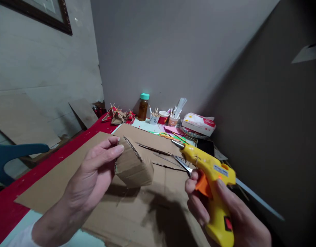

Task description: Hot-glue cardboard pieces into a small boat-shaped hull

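My left hand (92,176) pinches a small folded cardboard piece (134,168) by its upper left edge, thumb in front. The piece is box-like and tilted, with a ragged corrugated edge facing up, and it hangs above a large cardboard sheet (67,168). In my right hand (232,212) is a yellow hot glue gun (210,159), fingers wrapped about its handle near the orange trigger. Its metal nozzle points left toward the cardboard piece, with a gap between them. A glue stick (259,199) sticks out of the gun's back. Scissors (183,164) lie on the cardboard behind.
Along the wall stand a brown bottle with a teal lid (143,107), paper cups (163,117) of sticks and pens, and a tissue pack (199,124). Small stick-and-cardboard models (119,115) sit at the back left. A blue chair (16,157) is beside the red-covered table edge (8,209).
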A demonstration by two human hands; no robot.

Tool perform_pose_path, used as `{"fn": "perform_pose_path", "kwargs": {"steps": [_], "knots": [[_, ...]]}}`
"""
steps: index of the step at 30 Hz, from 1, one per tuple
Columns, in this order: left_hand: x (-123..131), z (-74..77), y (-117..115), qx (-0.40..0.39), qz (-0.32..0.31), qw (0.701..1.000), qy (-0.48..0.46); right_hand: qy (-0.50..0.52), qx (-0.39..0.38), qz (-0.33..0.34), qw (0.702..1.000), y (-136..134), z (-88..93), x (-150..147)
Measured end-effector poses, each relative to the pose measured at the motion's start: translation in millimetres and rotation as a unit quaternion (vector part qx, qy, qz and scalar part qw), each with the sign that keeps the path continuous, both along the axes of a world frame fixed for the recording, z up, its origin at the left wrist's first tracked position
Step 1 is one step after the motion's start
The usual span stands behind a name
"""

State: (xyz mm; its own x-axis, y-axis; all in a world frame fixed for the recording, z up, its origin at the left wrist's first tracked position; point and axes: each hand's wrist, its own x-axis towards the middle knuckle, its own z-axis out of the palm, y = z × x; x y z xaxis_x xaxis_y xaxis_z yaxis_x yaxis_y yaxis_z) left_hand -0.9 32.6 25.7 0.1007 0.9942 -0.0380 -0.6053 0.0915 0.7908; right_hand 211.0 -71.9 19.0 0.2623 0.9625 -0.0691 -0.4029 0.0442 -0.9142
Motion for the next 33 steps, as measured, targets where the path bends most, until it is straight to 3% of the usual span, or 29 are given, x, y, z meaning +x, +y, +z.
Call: {"fn": "perform_pose_path", "kwargs": {"steps": [3,6,11,14,18,23,25,26,27,28,30,33], "knots": [[-1.3,2.1,3.5,-0.049,-0.017,0.999,-0.015,0.039,-0.035,0.038,0.998,13.0,-4.2,9.0],[-2.1,3.6,4.6,-0.050,-0.038,0.998,-0.011,0.037,-0.073,0.082,0.993,26.3,-20.0,15.8],[-2.9,4.9,3.4,-0.038,-0.077,0.996,-0.001,-0.051,-0.128,0.143,0.980,40.8,-48.2,18.4],[-2.1,5.3,0.9,-0.032,-0.109,0.993,0.004,-0.106,-0.167,0.157,0.968,37.5,-53.4,19.2],[-1.1,3.1,-3.3,0.012,-0.175,0.984,0.017,-0.222,-0.199,0.155,0.942,24.4,-48.7,26.7],[-0.7,-1.6,-9.2,0.072,-0.229,0.970,0.042,-0.425,-0.182,0.066,0.884,11.3,-35.2,36.7],[0.6,-3.2,-10.9,0.077,-0.242,0.966,0.052,-0.482,-0.171,0.081,0.856,8.4,-23.4,32.4],[1.4,-3.9,-11.4,0.079,-0.245,0.965,0.055,-0.530,-0.149,0.109,0.827,7.5,-15.9,28.0],[2.3,-4.6,-11.7,0.081,-0.248,0.963,0.059,-0.553,-0.109,0.120,0.817,6.9,-8.0,22.5],[3.1,-5.2,-11.7,0.081,-0.253,0.962,0.063,-0.552,-0.063,0.135,0.820,6.6,-0.2,16.2],[4.1,-5.9,-11.7,0.075,-0.259,0.961,0.067,-0.479,-0.006,0.131,0.868,6.8,12.4,3.1],[4.6,-5.1,-12.6,0.068,-0.262,0.960,0.070,-0.378,0.024,0.151,0.913,8.8,19.2,-13.5]]}}
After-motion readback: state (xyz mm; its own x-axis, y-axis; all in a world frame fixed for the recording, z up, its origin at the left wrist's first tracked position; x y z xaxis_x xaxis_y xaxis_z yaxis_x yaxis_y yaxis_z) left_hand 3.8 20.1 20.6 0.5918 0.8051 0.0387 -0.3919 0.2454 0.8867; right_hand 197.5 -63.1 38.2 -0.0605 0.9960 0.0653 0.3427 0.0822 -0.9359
